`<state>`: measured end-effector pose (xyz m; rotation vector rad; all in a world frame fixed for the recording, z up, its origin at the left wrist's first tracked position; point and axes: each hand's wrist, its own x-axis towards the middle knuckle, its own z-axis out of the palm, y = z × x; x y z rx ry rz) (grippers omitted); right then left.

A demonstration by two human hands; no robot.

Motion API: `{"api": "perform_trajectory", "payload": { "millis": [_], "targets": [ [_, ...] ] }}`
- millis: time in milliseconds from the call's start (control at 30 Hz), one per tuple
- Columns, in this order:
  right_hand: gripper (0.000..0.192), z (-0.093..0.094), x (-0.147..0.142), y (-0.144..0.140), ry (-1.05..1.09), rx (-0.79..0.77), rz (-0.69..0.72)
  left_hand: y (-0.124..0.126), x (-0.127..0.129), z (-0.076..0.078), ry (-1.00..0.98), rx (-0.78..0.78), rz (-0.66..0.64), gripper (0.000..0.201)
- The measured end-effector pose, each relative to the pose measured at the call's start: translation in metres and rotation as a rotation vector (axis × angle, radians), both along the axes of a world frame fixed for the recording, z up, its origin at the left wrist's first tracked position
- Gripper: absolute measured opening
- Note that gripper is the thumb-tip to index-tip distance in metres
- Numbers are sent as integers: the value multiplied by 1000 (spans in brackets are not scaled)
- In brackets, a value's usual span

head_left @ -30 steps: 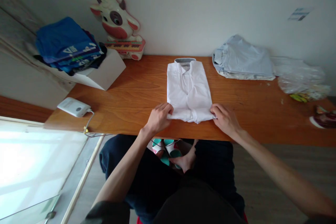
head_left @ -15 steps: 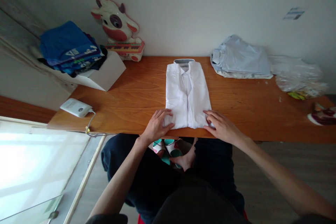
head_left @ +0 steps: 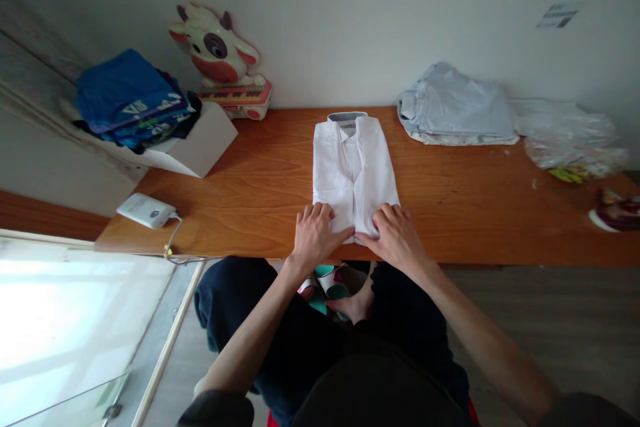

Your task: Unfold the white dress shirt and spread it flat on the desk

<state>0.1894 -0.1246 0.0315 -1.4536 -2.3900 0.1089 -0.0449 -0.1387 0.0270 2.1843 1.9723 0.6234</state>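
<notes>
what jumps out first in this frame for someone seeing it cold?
The folded white shirt in the middle of the wooden table, collar toward the wall, with the left hand and right hand both pressed flat on its near edge. Next, the cow-shaped toy against the wall at the back left, beside a stack of blue clothes on a white box. A light blue folded garment lies back right.

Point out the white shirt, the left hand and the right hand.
white shirt (head_left: 354, 160): head view, on its chest panel.
left hand (head_left: 315, 237): head view, on the back of the hand.
right hand (head_left: 395, 240): head view, on the back of the hand.
</notes>
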Motion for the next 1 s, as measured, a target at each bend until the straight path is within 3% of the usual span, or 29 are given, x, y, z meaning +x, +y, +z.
{"api": "perform_trajectory", "payload": {
  "millis": [167, 267, 367, 533, 600, 667, 767, 867, 1000],
  "targets": [
    [24, -5, -9, 13, -29, -10, 45, 5, 0, -3, -64, 3, -30, 19],
    [25, -5, 2, 20, 107, -67, 99, 2, -4, -5, -199, 6, -25, 11],
    [34, -4, 24, 28, 454, -174, 63, 4, -17, -6, -554, -20, 54, 19],
    [32, 0, 96, 59, 1152, -181, -278, 22, -85, -1, -1271, 210, 352, 29],
    [33, -1, 125, 73, 1390, -221, -378, 28, -116, 0, -1426, 183, 418, 33],
    [36, -4, 146, 84, 1544, -336, -419, 30, -137, -1, -1454, 48, 416, 38],
    [38, -14, 153, 85, 1485, -555, -411, 23, -141, -6, -1388, -136, 390, 45],
    [48, -30, 139, 61, 1353, -725, -365, 2, -123, -14, -1401, -233, 393, 52],
    [63, -49, 111, 12, 1280, -627, -290, -33, -91, -21, -1412, -324, 347, 79]
  ]
}}
